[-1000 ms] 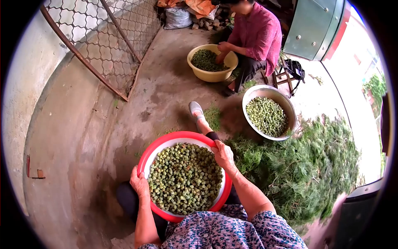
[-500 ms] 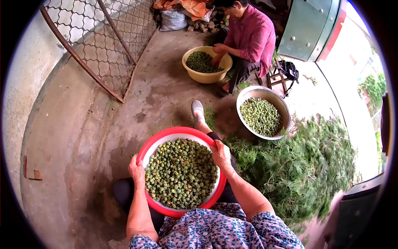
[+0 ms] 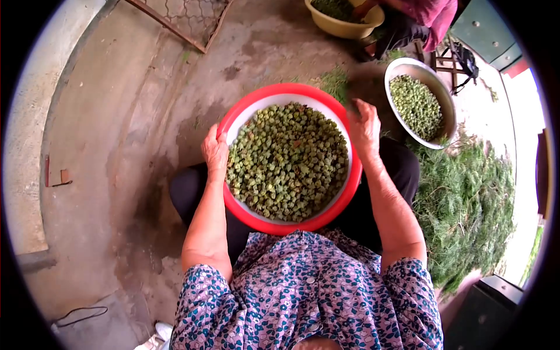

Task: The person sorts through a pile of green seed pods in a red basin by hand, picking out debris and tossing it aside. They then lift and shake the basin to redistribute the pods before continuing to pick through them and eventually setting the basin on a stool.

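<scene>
A round red-rimmed basin point(image 3: 352, 189), white inside, rests across my lap. It is nearly full of small green, knobbly seed cones point(image 3: 286, 160), a few of them brownish. My left hand point(image 3: 216, 153) is closed on the basin's left rim, thumb on top. My right hand point(image 3: 366, 128) is at the upper right rim with its fingers curled. Whether it still grips the rim, or pinches something small, I cannot make out.
A metal bowl point(image 3: 449, 114) of green cones stands to the right, above a heap of feathery green branches point(image 3: 466, 204). Beyond, a person in a pink shirt point(image 3: 434, 20) reaches into a yellow basin point(image 3: 338, 28). A mesh frame point(image 3: 189, 44) stands at upper left.
My view has tilted down, so the surroundings sit higher. The basin has shifted towards the metal bowl. My left hand keeps its hold; my right hand's fingers have curled at the rim.
</scene>
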{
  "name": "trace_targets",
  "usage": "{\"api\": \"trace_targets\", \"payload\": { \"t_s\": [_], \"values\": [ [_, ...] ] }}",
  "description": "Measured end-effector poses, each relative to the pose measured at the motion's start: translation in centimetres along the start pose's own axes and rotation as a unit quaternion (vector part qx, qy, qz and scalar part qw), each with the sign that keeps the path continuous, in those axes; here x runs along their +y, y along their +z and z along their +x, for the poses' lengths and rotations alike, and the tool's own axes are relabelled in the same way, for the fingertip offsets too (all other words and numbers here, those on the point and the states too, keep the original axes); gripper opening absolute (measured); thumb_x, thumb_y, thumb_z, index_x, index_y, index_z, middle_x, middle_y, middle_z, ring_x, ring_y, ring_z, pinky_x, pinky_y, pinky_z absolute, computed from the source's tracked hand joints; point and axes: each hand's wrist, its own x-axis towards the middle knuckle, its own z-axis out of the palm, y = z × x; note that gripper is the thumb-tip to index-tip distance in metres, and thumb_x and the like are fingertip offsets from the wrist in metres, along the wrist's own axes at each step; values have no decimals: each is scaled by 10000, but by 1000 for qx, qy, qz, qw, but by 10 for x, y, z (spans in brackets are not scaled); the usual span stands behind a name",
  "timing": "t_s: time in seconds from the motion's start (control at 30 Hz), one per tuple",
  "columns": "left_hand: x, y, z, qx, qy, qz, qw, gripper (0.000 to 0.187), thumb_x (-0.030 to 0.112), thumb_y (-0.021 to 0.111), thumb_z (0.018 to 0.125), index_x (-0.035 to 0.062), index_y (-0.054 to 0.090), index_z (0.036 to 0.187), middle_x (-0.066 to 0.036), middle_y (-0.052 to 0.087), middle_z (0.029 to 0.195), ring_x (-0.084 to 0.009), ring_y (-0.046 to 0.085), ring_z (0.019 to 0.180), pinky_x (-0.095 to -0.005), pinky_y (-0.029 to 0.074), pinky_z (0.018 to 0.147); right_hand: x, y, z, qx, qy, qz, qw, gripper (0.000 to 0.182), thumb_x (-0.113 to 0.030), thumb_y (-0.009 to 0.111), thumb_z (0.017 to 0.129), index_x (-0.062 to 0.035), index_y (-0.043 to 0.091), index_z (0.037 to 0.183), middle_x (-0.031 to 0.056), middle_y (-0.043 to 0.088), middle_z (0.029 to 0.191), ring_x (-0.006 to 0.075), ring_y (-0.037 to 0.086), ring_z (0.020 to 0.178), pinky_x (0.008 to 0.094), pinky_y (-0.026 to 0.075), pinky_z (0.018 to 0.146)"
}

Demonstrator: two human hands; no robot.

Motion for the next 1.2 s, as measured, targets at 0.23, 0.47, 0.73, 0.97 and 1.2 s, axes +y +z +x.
{"api": "trace_targets", "payload": {
  "t_s": [0.23,0.47,0.73,0.97,1.2],
  "values": [
    [37,-2,-23,87,68,66,992,317,17,616,789,-24,600,1102,-170,550,1208,-359,524,1098,-410,410,948,-56,-23,75,9,-70,119,990,168,-119,625,818,-32,661,957,165,642,877,323,643,816,355,508,722],
    [115,19,-44,-144,-14,-199,969,224,95,690,799,61,658,1018,-138,639,1016,-258,606,978,-355,491,866,-102,13,117,-17,-165,134,977,177,-55,572,870,-29,660,1021,143,688,982,339,648,832,359,496,725],
    [144,43,-44,-250,283,-6,926,296,276,677,810,107,614,1045,-72,565,1156,-266,504,1107,-411,381,950,-69,59,89,-69,-8,239,968,175,-102,648,804,-8,676,949,156,669,895,235,663,792,303,508,719],
    [117,-7,-70,-283,258,62,922,209,159,655,797,51,619,973,-74,561,1113,-273,513,1067,-414,394,917,-58,49,95,-81,59,270,958,195,-114,642,852,-17,680,1018,71,685,820,98,610,726,239,487,679],
    [112,-50,-88,-277,272,24,921,313,325,636,843,43,661,977,-93,609,1150,-284,555,1064,-435,385,954,-53,46,92,-99,96,302,943,218,-118,637,877,-26,673,1071,36,683,858,78,597,780,225,480,714]
  ]
}}
